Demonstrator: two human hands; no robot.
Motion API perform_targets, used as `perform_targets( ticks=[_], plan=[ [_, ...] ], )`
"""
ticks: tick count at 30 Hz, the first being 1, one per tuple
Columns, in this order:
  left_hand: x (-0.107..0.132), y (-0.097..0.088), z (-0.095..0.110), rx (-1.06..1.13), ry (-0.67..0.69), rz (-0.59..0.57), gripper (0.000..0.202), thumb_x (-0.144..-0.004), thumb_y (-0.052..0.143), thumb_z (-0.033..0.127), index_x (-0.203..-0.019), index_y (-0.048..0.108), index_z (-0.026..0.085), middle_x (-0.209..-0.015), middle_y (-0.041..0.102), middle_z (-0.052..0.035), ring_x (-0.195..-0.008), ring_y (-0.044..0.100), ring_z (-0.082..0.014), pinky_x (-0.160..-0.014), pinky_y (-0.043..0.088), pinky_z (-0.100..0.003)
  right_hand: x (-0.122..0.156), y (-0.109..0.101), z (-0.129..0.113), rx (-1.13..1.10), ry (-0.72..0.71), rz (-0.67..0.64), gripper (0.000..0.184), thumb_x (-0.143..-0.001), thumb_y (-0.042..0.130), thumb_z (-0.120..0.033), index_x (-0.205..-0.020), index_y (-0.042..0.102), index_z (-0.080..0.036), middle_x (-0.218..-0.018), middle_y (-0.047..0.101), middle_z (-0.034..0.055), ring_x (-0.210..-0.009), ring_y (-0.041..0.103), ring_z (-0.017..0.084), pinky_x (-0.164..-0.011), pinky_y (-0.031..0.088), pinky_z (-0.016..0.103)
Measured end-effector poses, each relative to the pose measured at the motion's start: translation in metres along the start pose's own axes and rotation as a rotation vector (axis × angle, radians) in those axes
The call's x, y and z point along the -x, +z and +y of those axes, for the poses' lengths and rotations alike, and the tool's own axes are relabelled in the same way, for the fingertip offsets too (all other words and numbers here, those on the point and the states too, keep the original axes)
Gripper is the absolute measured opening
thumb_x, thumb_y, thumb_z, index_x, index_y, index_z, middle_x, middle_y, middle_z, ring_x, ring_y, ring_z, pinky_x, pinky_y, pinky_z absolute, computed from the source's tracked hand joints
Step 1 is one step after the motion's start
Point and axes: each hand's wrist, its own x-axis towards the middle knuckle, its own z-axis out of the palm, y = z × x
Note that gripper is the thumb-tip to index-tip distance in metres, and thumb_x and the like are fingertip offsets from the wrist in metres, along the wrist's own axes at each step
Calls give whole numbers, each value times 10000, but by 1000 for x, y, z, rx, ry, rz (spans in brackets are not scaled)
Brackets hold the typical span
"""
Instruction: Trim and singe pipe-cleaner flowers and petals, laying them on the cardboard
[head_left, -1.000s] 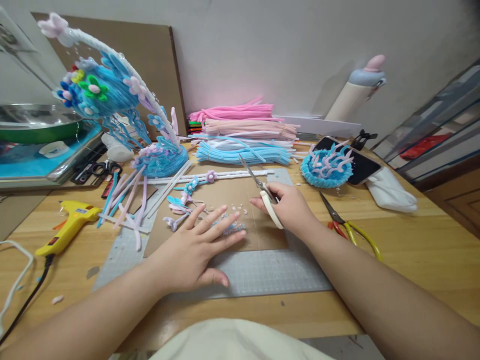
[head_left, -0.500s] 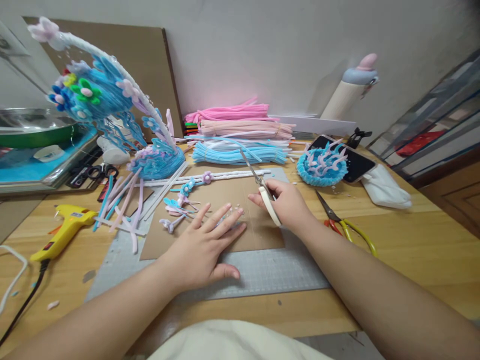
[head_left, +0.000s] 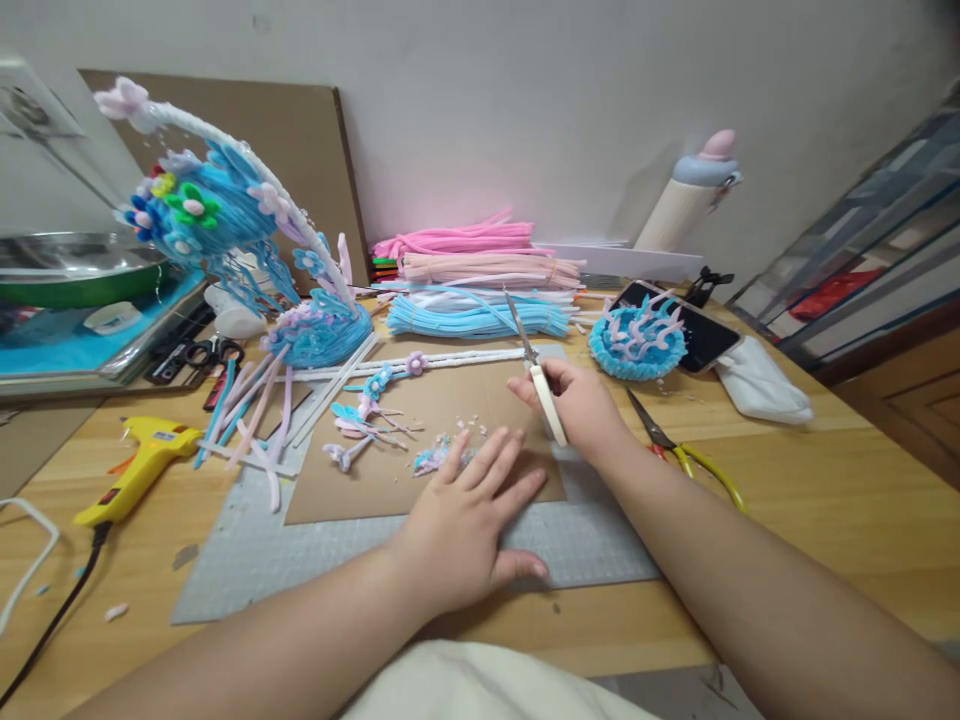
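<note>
My left hand (head_left: 480,520) lies flat with its fingers spread on the brown cardboard sheet (head_left: 352,505). By its fingertips is a small heap of blue, pink and lilac fuzzy clippings (head_left: 430,458), partly hidden under the fingers. My right hand (head_left: 581,405) is closed around white-handled scissors (head_left: 550,405), whose blades point away from me and up. Left of the clippings lie a lilac flower (head_left: 341,455) made of fuzzy stems and a blue flower (head_left: 377,381). White fuzzy-wrapped rods (head_left: 465,357) stretch along the cardboard's far edge.
A yellow hot glue gun (head_left: 139,470) lies at left, near loose fuzzy stems (head_left: 262,450). Behind stand a blue flowered lamp-like craft piece (head_left: 322,330) and stem bundles (head_left: 480,315). To the right are a blue fuzzy dish (head_left: 637,345), a phone (head_left: 701,335) and yellow-handled pliers (head_left: 690,455).
My left hand has slid right and toward me across the cardboard, uncovering the heap of clippings. The right hand still holds the scissors, and the camera view has shifted slightly.
</note>
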Motion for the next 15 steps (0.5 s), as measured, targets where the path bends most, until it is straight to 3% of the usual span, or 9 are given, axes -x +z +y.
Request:
perform_targets(
  ticks=[7, 12, 15],
  plan=[
    [5, -11, -9, -54, -172, 29, 879, -915, 286, 731, -1473, 453, 72, -1608, 312, -228, -1504, 257, -365, -1212, 41, -583, 0, 4, 0, -17, 33, -45, 342, -941, 612, -389, -1206, 614, -173, -1209, 643, 70, -1016, 649, 231, -850, 567, 432],
    [-18, -7, 5, -33, -131, 21, 815, -889, 286, 765, -1485, 459, 236, -1635, 264, -190, -1521, 211, -346, -1193, 129, -606, -2, 3, 2, -26, 57, -60, 356, -941, 612, -387, -1228, 605, -176, -1239, 631, 76, -1043, 643, 240, -867, 562, 445],
    [-28, -3, 12, -23, -140, 1, 817, -884, 293, 771, -1473, 478, 237, -1613, 323, -195, -1524, 212, -321, -1200, 161, -583, -3, 1, 3, -24, 68, -57, 358, -940, 613, -387, -1229, 604, -176, -1241, 630, 76, -1045, 642, 241, -868, 561, 446]
  ],
)
